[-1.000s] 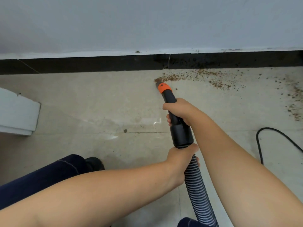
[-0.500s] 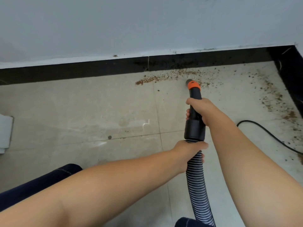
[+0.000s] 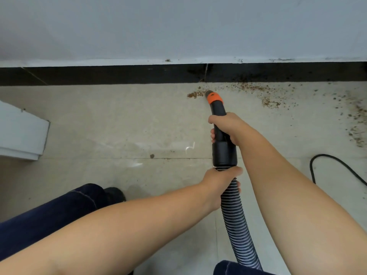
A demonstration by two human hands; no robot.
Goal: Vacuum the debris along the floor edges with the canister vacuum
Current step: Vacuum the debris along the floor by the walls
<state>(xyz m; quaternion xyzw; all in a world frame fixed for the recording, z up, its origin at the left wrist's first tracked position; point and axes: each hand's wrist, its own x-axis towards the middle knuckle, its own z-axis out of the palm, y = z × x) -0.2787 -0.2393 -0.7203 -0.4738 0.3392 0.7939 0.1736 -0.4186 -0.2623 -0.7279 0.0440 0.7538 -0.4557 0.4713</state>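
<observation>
Change: your nozzle (image 3: 213,97) has swung back from the 1 o'clock scatter to the pile's left end, so that debris (image 3: 256,91) remains.
Right hand (image 3: 226,125): fingers wrapped round the black tube, arm reaching to 12 o'clock.
Left hand (image 3: 220,180): clenched round the ribbed hose (image 3: 236,221) below the cuff.

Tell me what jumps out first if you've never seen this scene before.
The bright orange nozzle tip stands out, set against a brown debris trail along the black baseboard. The right hand grips the black wand, and the left hand holds the ribbed hose just below the cuff.
</observation>
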